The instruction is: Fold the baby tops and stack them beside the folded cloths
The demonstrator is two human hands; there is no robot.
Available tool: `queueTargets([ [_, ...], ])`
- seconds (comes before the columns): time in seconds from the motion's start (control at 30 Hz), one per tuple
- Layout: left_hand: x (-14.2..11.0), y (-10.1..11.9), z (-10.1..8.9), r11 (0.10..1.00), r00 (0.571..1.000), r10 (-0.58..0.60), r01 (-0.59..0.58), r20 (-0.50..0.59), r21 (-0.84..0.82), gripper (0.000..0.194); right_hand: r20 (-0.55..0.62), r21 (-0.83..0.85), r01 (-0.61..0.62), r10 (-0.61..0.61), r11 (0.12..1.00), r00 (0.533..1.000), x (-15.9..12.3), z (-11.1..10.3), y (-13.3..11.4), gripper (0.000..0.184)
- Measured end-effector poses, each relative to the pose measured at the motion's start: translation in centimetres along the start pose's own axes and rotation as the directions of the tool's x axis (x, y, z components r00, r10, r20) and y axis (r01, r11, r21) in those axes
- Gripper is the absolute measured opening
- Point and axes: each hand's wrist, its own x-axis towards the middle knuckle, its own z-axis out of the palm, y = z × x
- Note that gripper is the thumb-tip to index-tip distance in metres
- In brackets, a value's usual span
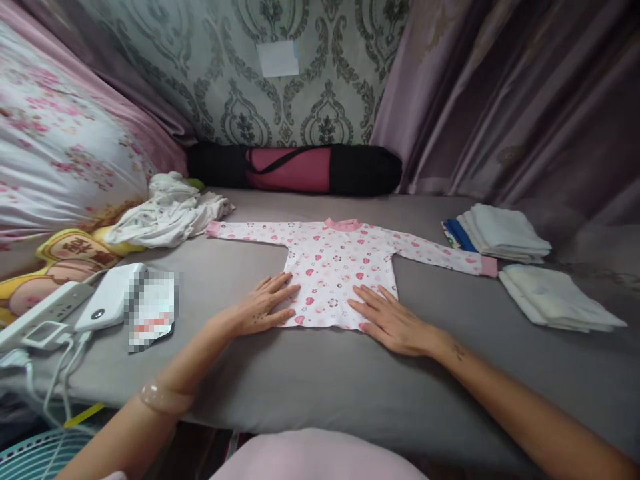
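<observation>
A small long-sleeved shirt (333,273), white with pink hearts and pink collar and cuffs, is spread on the grey sheet (280,373). Its collar points away from me and both sleeves stretch out sideways. My left hand (265,307) lies flat with fingers apart over the shirt's lower left edge. On the lower right part, my right hand (393,320) rests palm down, its fingers spread. Neither hand grips the cloth.
Folded cloths (505,233) are stacked at the right, with another folded cloth (560,297) nearer me. A crumpled white garment (170,210) lies left. Nearby are a power bank (110,297), a power strip (45,313) and cables. A black and red bag (295,169) lies against the wall.
</observation>
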Motion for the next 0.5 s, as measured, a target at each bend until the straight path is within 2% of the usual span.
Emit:
queueTargets([
  [0.17,-2.4,0.2,0.1,0.989,0.995,-0.096,0.091,-0.039,-0.112,0.058,0.055,0.098,0.002,-0.008,0.995,0.998,-3.2,-0.4,-1.9,0.055],
  [0.3,-3.4,0.4,0.2,0.954,0.976,-0.174,0.135,-0.129,-0.268,0.051,0.129,0.226,-0.033,0.003,0.974,0.992,-4.7,-3.1,-2.6,0.061],
  [0.4,-2.8,0.2,0.0,0.894,0.916,-0.323,0.213,-0.238,-0.394,0.051,0.164,0.316,-0.054,0.002,0.947,0.986,-2.8,-5.5,-1.9,0.045],
  [0.5,-1.0,0.0,-0.4,0.856,0.834,-0.468,0.345,-0.292,-0.386,0.043,0.077,0.321,-0.091,0.070,0.943,0.995,2.4,-6.0,-0.4,0.043],
])
